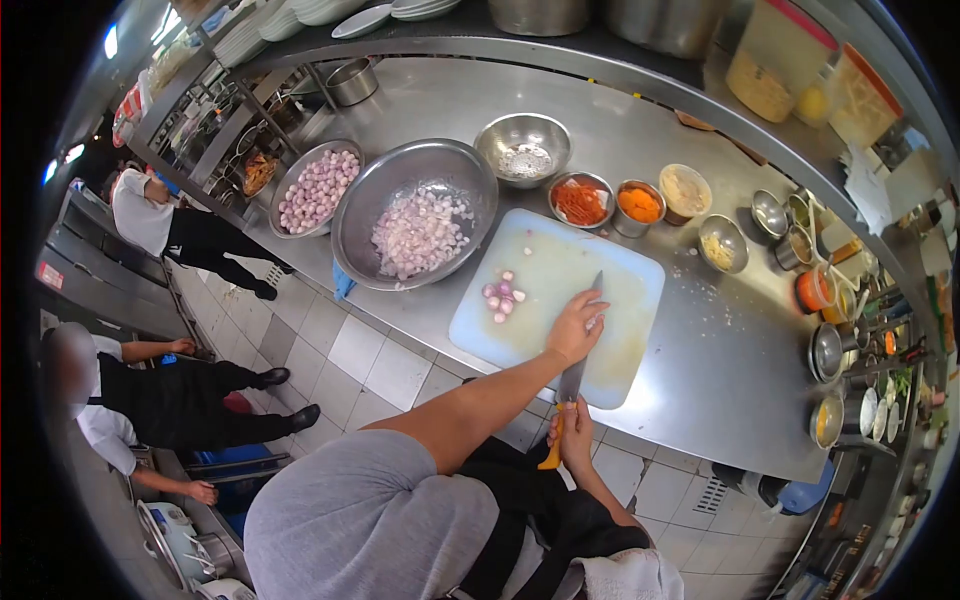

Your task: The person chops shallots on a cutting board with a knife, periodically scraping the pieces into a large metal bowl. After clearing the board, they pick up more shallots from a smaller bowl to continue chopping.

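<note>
My right hand (572,437) is wrapped around the yellow handle (551,458) of a kitchen knife (572,382), at the near edge of the cutting board (630,285). The blade points away from me over the board. Across the middle of the blade lies my left hand (577,330), its fingers curled in around it; a small pale bit shows at the fingertips, too small to name. Several peeled shallots (501,297) sit on the board's left part, with a few small pieces above them. To the left, a large metal bowl (345,225) holds chopped shallots (420,235).
Whole shallots fill a colander-like bowl (283,220) at the far left. Behind the board stand a metal bowl (522,130), red shreds (580,201), orange paste (639,205) and a tub (686,190). A shelf (480,50) overhangs the back. Two other people stand at the left.
</note>
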### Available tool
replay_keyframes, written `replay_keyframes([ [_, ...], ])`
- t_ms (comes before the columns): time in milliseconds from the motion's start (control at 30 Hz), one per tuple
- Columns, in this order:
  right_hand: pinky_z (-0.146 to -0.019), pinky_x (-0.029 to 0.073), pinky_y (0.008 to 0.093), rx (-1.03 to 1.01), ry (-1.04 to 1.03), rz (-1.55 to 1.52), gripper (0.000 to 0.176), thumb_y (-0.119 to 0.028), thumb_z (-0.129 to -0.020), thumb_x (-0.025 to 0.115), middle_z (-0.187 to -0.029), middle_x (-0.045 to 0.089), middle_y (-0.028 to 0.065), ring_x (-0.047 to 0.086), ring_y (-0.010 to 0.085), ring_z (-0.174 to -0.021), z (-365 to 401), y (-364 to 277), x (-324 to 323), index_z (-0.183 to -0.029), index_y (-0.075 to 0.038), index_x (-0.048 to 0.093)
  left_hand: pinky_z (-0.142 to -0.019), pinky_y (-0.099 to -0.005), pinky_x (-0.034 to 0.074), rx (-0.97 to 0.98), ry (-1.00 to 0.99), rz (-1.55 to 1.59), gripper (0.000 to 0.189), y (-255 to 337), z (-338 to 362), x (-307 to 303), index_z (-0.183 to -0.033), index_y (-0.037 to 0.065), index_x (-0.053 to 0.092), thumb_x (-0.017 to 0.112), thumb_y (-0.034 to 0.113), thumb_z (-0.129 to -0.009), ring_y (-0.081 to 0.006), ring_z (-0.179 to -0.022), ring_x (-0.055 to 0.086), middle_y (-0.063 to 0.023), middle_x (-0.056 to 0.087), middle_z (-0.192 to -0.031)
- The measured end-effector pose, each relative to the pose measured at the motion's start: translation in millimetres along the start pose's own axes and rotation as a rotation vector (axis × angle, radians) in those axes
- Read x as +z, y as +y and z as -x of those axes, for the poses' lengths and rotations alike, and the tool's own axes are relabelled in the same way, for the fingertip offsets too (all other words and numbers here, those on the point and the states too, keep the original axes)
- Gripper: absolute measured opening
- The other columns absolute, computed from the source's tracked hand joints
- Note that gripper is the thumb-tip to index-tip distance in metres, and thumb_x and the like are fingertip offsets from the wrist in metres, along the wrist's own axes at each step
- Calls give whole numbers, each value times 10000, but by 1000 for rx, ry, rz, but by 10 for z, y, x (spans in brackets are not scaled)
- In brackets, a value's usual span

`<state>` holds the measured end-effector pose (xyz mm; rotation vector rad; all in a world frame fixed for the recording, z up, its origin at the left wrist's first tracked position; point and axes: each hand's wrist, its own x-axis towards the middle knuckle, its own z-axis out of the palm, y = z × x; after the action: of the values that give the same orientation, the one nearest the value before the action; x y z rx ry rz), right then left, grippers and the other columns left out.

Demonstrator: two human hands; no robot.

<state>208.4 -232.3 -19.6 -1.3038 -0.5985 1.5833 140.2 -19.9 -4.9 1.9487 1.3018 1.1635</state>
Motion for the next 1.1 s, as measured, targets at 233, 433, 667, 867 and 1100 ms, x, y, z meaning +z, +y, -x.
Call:
replay_keyframes([
  [233, -466, 452, 259, -63, 66, 155, 458, -353, -1175, 531, -778, 545, 26, 522, 96, -556, 68, -243, 519, -1552, -106, 445, -1150, -423, 513, -62, 156, 411, 324, 29, -197, -339, -1277, 53, 773, 696, -4, -967, -358, -1372, 637, -156, 674, -1461],
  [433, -463, 456, 256, -223, -84, 334, 536, -277, -1177, 529, -755, 544, -1, 512, 76, -555, 88, -1259, 1784, -1664, -96, 398, -1191, -422, 470, 128, 412, 321, 303, 297, -1037, -2105, -1283, 40, 762, 693, 10, -989, -354, -1416, 610, -190, 660, -1484],
  [667, -508, 436, 262, -247, -324, 601, 478, -213, -1156, 556, -734, 541, -12, 490, 66, -579, 426, -1861, 2439, -1607, -67, 495, -1161, -410, 494, 239, 738, 352, 254, -50, -1549, -3811, -1243, 33, 771, 714, 39, -996, -322, -1342, 656, -184, 704, -1403],
  [867, -515, 430, 251, -151, -149, 635, 467, -213, -1147, 577, -776, 565, -21, 511, 60, -613, 806, -1571, 1921, -1593, -80, 535, -962, -373, 576, 105, 571, 210, 168, -1101, -1651, -4114, -1166, 23, 779, 744, 109, -1026, -213, -1034, 718, -137, 763, -1149],
  [1100, -439, 370, 236, -246, 170, 473, 431, -248, -1170, 539, -678, 503, -23, 450, 47, -505, 1267, -1185, 1412, -1551, -48, 558, -802, -427, 576, 0, 401, -4, 384, -1332, -1570, -4333, -1082, 34, 792, 658, 393, -1100, -358, -853, 765, -216, 783, -935],
])
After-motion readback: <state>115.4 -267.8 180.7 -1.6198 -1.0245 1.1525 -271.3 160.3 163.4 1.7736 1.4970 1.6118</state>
